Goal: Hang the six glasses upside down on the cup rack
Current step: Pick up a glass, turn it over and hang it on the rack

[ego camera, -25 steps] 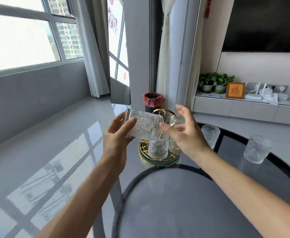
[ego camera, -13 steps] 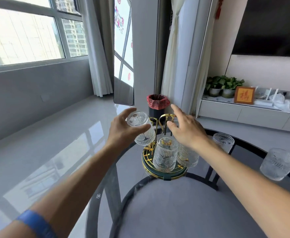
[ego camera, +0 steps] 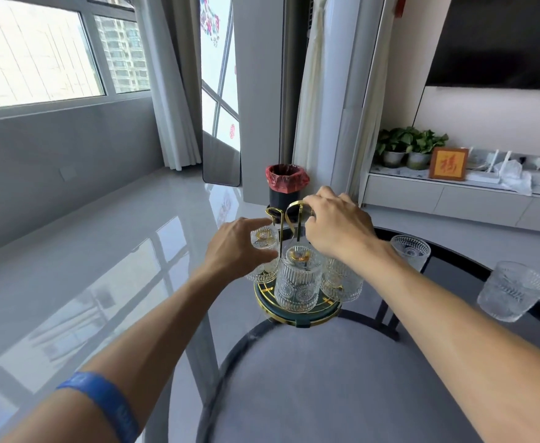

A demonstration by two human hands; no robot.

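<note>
- Your left forearm carries a blue wristband (ego camera: pixel 102 402) near the elbow end of the view.
- Your left hand (ego camera: pixel 235 247) reaches to the left side of the cup rack (ego camera: pixel 295 310); its fingers are closed around an inverted glass (ego camera: pixel 263 251), thumb across the near side.
- The held glass is base up, over the left part of the rack and touching the gold wire (ego camera: pixel 283 225) area; whether it is seated on a peg cannot be told.
- The rack has a round green base with a gold rim and sits at the far left edge of the dark round table (ego camera: pixel 294 394).
- The centre glass (ego camera: pixel 298 279) stands upside down at the near side of the rack.
- Your right hand (ego camera: pixel 337 223) grips the gold top loop (ego camera: pixel 295 206) of the rack, fingers curled over it; it covers the parts behind.
- The right rack glass (ego camera: pixel 340 281) hangs upside down, partly hidden under your right wrist.
- Count on the rack: three glasses visible; any behind the hands cannot be seen.
- Count off the rack: two upright glasses on the table, one far (ego camera: pixel 410 252) just right of your right forearm, one (ego camera: pixel 510 290) at the right edge.
- Beyond the rack, on the floor, stands a black bin with a red liner (ego camera: pixel 286 187).
</note>
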